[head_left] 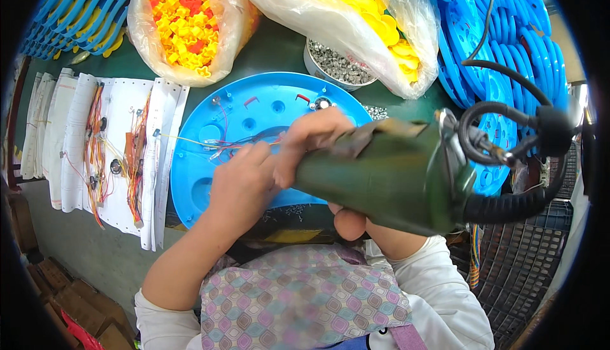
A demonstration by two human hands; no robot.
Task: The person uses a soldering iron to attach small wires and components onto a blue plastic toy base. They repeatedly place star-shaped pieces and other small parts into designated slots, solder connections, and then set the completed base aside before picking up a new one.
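Stretching crosswise over the blue panel (273, 88), the green tool (381, 178) sits clamped in the right hand (316, 135), narrower end toward the left hand (243, 181), nearer the wires (222, 145), its grip unclear.

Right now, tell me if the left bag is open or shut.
Open: the left bag's mouth gapes upward, with yellow and red pieces plainly visible inside.

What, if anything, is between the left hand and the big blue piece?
Thin wires lie on the blue piece beside the left hand. Nothing else visible is between; I can't tell whether the hand touches them.
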